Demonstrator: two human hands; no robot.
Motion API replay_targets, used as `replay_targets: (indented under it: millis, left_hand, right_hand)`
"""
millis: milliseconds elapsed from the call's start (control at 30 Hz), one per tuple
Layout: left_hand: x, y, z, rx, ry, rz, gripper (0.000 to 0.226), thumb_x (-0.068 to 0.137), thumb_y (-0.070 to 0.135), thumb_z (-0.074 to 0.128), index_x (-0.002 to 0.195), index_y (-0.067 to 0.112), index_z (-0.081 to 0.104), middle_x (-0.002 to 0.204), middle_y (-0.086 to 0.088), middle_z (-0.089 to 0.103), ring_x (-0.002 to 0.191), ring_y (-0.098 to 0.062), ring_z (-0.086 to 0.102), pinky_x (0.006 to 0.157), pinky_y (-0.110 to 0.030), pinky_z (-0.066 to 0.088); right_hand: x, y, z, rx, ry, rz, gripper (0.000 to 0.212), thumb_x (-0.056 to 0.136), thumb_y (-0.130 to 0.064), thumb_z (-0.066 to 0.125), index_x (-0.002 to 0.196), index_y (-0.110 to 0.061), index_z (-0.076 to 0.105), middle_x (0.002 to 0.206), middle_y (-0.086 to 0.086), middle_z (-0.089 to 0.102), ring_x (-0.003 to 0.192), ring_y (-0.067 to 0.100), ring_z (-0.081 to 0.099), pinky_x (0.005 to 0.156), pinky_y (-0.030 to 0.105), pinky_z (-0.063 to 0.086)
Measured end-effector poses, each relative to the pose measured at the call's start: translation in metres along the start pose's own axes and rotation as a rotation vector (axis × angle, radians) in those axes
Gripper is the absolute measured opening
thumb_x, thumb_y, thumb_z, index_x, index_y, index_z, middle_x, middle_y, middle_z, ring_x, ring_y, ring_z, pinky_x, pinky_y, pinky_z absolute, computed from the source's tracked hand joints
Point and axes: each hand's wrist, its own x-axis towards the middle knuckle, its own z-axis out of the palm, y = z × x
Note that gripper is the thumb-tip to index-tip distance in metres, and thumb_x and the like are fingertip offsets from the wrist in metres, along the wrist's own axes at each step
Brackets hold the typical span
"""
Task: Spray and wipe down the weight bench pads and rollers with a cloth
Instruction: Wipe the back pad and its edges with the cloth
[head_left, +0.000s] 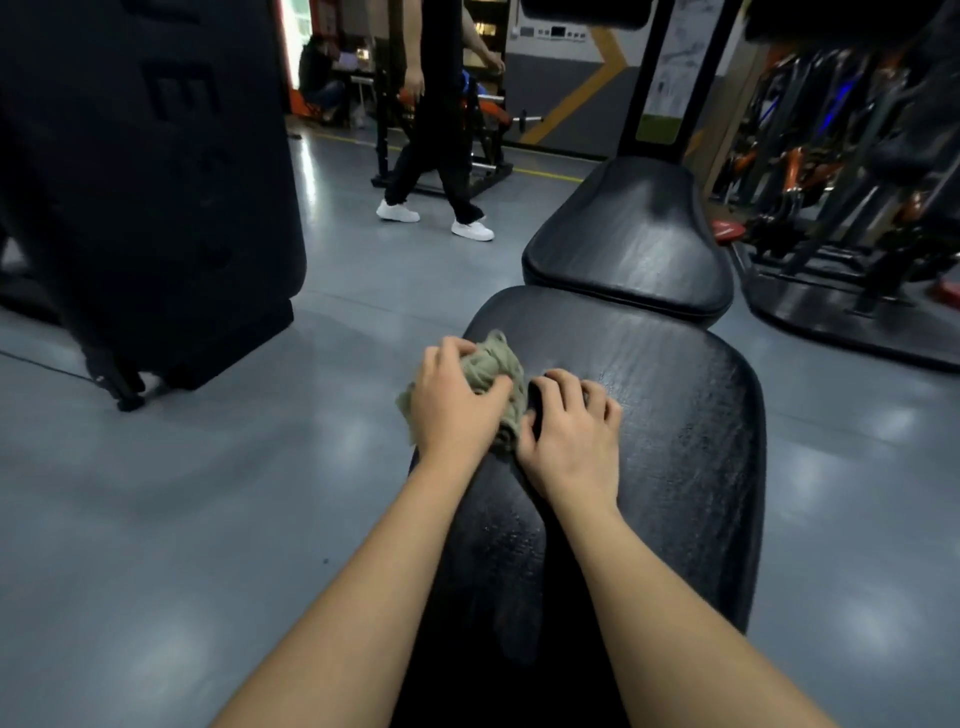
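A long black bench pad (675, 431) runs away from me, its surface streaked and shiny. A second, smaller black pad (628, 244) sits just beyond it. My left hand (452, 405) grips a crumpled grey-green cloth (493, 364) at the left edge of the long pad. My right hand (566, 431) rests beside it with curled fingers on the pad, its thumb side touching the cloth. No spray bottle is in view.
A large black machine housing (150, 192) stands on the left. A person in dark trousers and white shoes (441, 156) walks across the grey floor ahead. Orange and black gym machines (852, 171) crowd the right side. A black upright post (660, 78) rises behind the far pad.
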Motion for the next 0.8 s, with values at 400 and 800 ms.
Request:
replay_targets:
  millis: [400,800]
  left_hand:
    - [-0.014,-0.017,0.033,0.100,0.106,0.168,0.046,0.083,0.045,0.059,0.120,0.016,0.057,0.119,-0.002,0.057,0.114,-0.026,0.053,0.097,-0.043,0.042]
    - [-0.004,-0.029,0.028,-0.349,0.203,-0.099,0.032,0.087,0.052,0.061,0.113,0.041,0.045,0.117,0.003,0.061,0.110,-0.026,0.062,0.090,-0.054,0.054]
  right_hand:
    - [-0.001,0.003,0.003,-0.006,0.129,-0.040,0.038,0.091,-0.034,0.048,0.116,-0.017,0.071,0.125,0.001,0.068,0.102,0.031,0.056,0.082,0.044,0.040]
    - [0.071,-0.017,0.022,-0.041,-0.009,0.129,0.057,0.097,-0.045,0.044,0.141,-0.011,0.055,0.150,0.014,0.050,0.140,0.036,0.041,0.117,0.054,0.028]
